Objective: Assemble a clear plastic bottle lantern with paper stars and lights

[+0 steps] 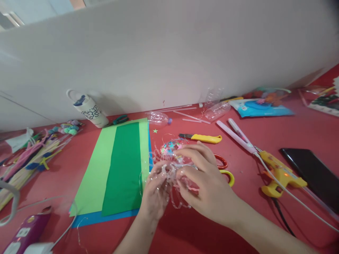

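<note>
A clear plastic piece with looped, curling strips [172, 172] is held over the table, between my two hands. My left hand [156, 192] grips it from the left, thumb and fingers closed on its side. From the right, my right hand [202, 181] pinches at it with bent fingers; the exact contact is partly hidden. Just behind the fingers lies a small heap of colourful star sequins [171, 146], partly covered. Scissors with red and yellow handles [228, 174] stick out from behind my right hand. A yellow utility knife [206, 138] lies beyond them.
Green paper sheets [123, 169] lie at left. A hot glue gun [283, 174], a pink hair straightener [235, 137] and a black phone [312, 173] lie at right, with cables. A tumbler [88, 109], cut bottles [218, 110] and a wipes pack [262, 107] line the white partition.
</note>
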The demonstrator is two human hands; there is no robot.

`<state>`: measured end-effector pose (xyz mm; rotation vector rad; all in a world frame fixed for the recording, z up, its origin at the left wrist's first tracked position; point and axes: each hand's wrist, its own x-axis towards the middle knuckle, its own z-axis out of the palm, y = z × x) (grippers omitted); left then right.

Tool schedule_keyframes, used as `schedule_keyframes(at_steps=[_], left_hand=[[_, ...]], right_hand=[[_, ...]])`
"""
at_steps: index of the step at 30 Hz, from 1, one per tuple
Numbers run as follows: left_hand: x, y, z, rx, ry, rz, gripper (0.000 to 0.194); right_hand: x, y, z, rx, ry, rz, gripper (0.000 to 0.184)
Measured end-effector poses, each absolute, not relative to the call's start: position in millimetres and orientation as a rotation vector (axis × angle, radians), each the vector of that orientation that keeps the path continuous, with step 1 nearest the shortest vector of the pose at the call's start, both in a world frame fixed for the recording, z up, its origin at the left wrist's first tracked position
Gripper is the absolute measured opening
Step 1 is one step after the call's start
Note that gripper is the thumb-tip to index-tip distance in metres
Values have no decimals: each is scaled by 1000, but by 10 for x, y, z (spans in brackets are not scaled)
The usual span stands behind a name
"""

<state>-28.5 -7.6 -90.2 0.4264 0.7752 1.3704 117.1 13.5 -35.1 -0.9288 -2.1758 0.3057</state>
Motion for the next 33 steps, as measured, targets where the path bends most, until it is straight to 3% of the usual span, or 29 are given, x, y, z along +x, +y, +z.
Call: schedule_keyframes(at_steps=[9,23,33], left_hand=[[-279,-73,-910,466,868,1408,22],[-246,-76,-947,365,903,1371,25],[-225,-61,-896,368,978,1313,20]], right_hand=[[1188,141,-297,-1052,-2167,388,17],[1184,184,-364,-1007,-2281,205,15],[1211,221,-340,-1056,-2289,386,16]])
